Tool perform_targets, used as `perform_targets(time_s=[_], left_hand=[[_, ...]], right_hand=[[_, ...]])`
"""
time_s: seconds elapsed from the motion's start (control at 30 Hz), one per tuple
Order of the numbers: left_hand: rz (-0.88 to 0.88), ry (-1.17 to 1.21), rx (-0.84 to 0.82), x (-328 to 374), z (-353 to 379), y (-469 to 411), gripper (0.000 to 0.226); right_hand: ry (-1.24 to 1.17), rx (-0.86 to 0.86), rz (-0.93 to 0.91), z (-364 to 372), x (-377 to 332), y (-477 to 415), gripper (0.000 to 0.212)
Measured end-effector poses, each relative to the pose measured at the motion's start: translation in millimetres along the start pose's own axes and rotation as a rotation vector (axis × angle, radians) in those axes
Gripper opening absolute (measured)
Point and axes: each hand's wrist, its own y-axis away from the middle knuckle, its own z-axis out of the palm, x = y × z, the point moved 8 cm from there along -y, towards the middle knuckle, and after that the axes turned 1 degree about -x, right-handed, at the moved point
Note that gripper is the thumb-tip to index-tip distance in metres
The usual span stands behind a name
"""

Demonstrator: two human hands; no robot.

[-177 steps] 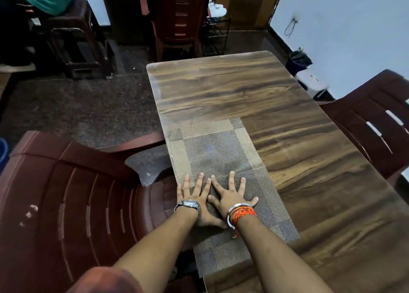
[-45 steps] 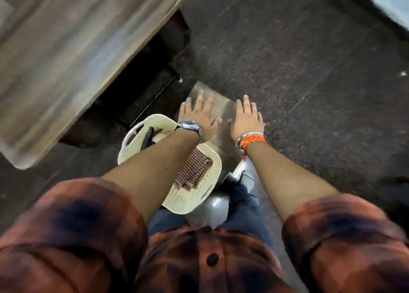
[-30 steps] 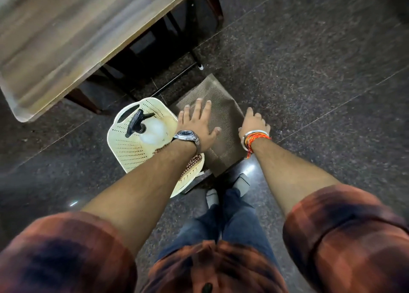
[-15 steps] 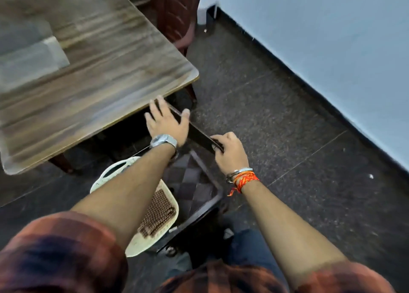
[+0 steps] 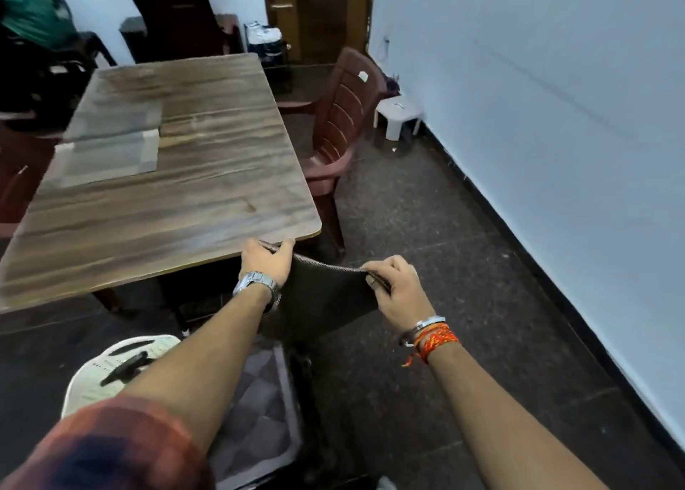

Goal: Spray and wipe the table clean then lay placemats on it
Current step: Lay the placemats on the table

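I hold the dark placemat [image 5: 326,297] by its top edge, left hand [image 5: 265,261] and right hand [image 5: 396,293] each pinching 1 end. It hangs just off the table's [image 5: 178,211] near right corner, left hand nearer; bare wood lies far-left of my grip.

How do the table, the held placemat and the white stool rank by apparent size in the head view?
Largest: table.
Next: held placemat, enlarged by nearness to the camera.
Smallest: white stool, which is also farthest away.

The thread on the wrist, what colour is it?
The thread is orange-red, clearest in the head view.
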Motion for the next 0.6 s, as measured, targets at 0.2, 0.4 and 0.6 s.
perform_targets(time_s=[0.2,0.4,0.6], left_hand=[[-0.056,0.122,0.147,24.0,7.0,-6.3,0.05],[-0.127,0.196,0.343,55.0,-7.4,-47.0,0.042],[-0.189,0.158,0.418,93.0,-31.0,-116.5,0.056]], right_hand=[[-0.074,-0.063,0.076,-9.4,38.2,-57.9,0.019],[-0.383,0.015,0.174,-0.5,24.7,-128.7,0.016],[-0.382,0.147,0.265,0.4,42.3,-234.5,0.019]])
